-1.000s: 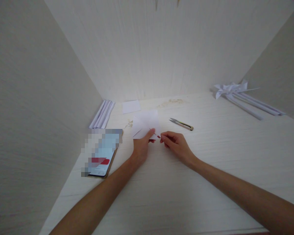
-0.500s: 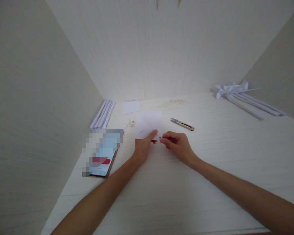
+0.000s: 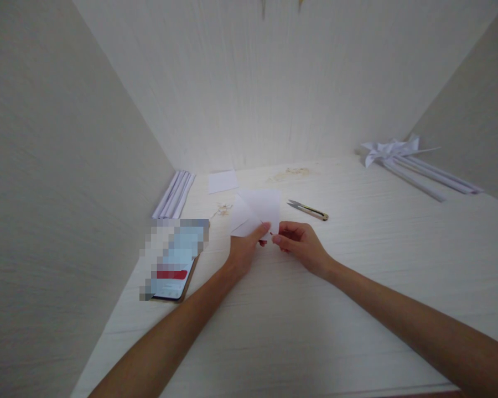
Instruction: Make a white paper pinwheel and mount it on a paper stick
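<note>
A small white paper piece (image 3: 255, 210), partly folded, stands a little raised over the desk. My left hand (image 3: 244, 249) pinches its lower edge between thumb and fingers. My right hand (image 3: 301, 243) is just to the right, fingertips closed on a thin pin-like thing with a red tip (image 3: 270, 233) that meets the paper's lower corner. The two hands almost touch.
A phone (image 3: 174, 260) lies at the left by the side wall. Behind it are rolled white paper strips (image 3: 174, 193) and a small white square (image 3: 223, 181). Thread snips (image 3: 307, 209) lie right of the paper. Paper pinwheels on long sticks (image 3: 402, 157) lie at the back right.
The paper has been lifted and turned slightly to the right. My right hand has closed in on the left one, and the red tip is mostly hidden now.
</note>
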`<state>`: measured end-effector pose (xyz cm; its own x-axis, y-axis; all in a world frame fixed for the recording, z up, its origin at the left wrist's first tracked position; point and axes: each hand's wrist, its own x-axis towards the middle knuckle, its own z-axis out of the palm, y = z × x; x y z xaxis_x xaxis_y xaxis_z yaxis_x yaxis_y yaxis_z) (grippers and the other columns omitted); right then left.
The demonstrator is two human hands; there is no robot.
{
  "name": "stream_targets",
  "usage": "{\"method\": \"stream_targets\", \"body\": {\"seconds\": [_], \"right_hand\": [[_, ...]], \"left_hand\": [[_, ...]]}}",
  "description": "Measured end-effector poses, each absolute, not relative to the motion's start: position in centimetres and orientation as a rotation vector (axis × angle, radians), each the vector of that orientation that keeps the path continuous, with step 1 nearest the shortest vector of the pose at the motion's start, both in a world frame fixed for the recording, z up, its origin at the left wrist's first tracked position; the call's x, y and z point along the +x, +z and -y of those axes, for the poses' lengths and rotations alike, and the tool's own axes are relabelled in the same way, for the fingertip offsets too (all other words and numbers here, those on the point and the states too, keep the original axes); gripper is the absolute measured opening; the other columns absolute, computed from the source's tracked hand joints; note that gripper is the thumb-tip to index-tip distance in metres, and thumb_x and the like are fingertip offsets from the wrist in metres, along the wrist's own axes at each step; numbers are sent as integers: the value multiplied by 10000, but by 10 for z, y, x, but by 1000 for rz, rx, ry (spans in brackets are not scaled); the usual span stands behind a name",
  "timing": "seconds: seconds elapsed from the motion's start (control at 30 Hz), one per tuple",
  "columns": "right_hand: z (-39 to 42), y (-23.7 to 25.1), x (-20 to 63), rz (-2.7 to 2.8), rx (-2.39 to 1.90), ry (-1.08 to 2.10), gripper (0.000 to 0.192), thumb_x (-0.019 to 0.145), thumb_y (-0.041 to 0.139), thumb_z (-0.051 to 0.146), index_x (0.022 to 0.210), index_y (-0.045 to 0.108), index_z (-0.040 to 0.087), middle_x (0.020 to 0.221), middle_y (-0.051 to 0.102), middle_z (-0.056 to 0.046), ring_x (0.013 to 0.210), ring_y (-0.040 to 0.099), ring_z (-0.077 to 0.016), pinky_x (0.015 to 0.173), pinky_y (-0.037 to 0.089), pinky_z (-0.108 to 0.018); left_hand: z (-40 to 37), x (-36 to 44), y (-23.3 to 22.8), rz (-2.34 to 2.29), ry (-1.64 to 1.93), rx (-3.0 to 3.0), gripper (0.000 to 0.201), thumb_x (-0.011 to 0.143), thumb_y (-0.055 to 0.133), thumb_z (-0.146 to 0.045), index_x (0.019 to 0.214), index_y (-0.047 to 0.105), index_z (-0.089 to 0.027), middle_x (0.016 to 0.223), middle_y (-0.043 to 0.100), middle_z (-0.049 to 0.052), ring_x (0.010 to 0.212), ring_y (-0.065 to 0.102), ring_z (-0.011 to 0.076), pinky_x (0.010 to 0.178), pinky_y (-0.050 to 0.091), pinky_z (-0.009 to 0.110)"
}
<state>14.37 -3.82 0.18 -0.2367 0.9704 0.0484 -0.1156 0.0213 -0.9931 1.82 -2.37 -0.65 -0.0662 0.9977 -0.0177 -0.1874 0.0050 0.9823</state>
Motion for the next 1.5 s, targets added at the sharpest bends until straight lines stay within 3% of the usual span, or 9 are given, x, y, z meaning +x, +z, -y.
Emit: {"method": "stream_targets", "body": {"seconds": [0.43,1.03,1.3,1.5], "right_hand": [[35,-3,146,1432,-1049,1316,337,664,587,447,533,463,162,434,421,59,403,354,-56,410,245,-211],[35,-7,142,1347,-1123,1159,335,753,493,420,548,481,155,439,407,55,409,338,-56,404,240,-210],[35,-9,141,1251,-1048,1220,342,724,534,435,535,478,156,450,406,53,410,346,-54,400,248,-208],[33,-12,142,1101,-977,1358,403,750,448,524,608,513,153,530,501,11,425,433,-71,389,288,-211]], "left_hand": [[23,19,-7,-1059,1307,1028,181,559,669,-269,559,537,-146,510,520,-30,426,432,72,390,324,200],[31,34,0,-1202,1349,923,191,564,659,-305,588,563,-142,545,545,-14,437,434,62,412,346,197],[32,35,-3,-1201,1338,927,204,571,664,-320,584,568,-140,542,553,-5,454,455,70,427,360,200],[30,33,2,-1077,1407,856,161,572,655,-258,614,551,-142,547,549,-16,418,432,54,382,328,180]]}}
